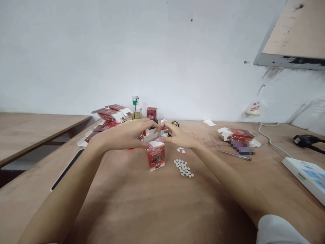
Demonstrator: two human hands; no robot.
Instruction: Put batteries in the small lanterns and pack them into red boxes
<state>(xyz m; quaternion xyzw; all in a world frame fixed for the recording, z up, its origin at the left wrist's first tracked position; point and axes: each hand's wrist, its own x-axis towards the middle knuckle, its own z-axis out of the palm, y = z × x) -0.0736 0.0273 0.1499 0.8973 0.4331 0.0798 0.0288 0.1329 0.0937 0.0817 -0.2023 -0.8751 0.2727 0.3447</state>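
A small red printed cardboard box (156, 159) stands upright in front of me, its white upper flaps (150, 135) raised. My left hand (129, 134) curves around the top from the left, thumb at the upper edge and fingers reaching behind the flaps. From the right, my right hand (175, 136) has its thumb at the flaps and its fingers bent over, meeting the left fingertips. Both hands are closed about the box top; the far fingers are partly hidden. To the box's right lie several round white discs (183, 168) and a few small white pieces (181, 149).
Flattened red boxes (110, 115) pile up at the back left, near a green-capped bottle (137, 110) and another upright box (151, 113). On the right are an open red box (238, 135), a screwdriver (237, 156), thin wire pieces (209, 141) and a white device (304, 176).
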